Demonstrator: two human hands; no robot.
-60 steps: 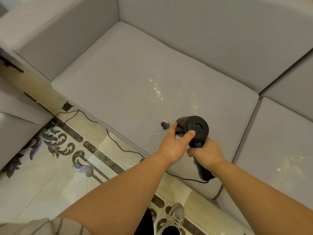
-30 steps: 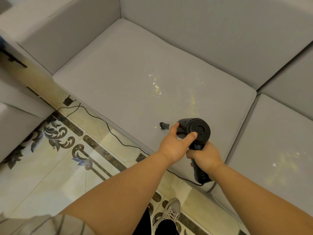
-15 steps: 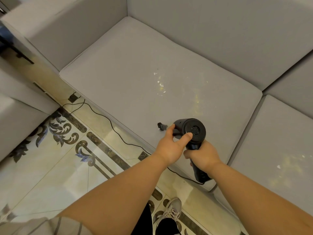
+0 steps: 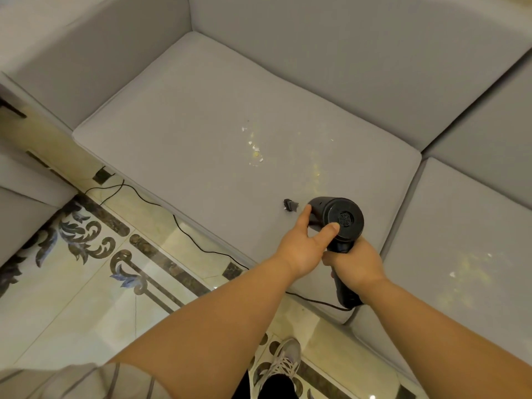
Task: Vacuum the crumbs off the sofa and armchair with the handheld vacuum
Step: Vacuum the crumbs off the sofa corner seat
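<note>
A black handheld vacuum (image 4: pixel 341 218) hovers low over the grey sofa seat cushion (image 4: pixel 178 133), its small brush nozzle (image 4: pixel 290 205) touching the fabric near the front edge. My right hand (image 4: pixel 355 262) grips the vacuum's handle from below. My left hand (image 4: pixel 302 246) holds the barrel, thumb on the round rear cap and fingers curled along the side. White and yellow crumbs (image 4: pixel 254 148) lie scattered on the cushion beyond the nozzle. More crumbs (image 4: pixel 466 269) speckle the neighbouring cushion on the right.
The vacuum's black cord (image 4: pixel 178 223) runs from the handle along the tiled floor (image 4: pixel 72 298) to a floor socket (image 4: pixel 101 174). A grey armchair (image 4: pixel 26 208) stands at the left. My shoe (image 4: pixel 280 364) is at the bottom.
The hands and vacuum have held nearly the same spot at the cushion's front edge. The nozzle has crept slightly left; my view has shifted a little.
</note>
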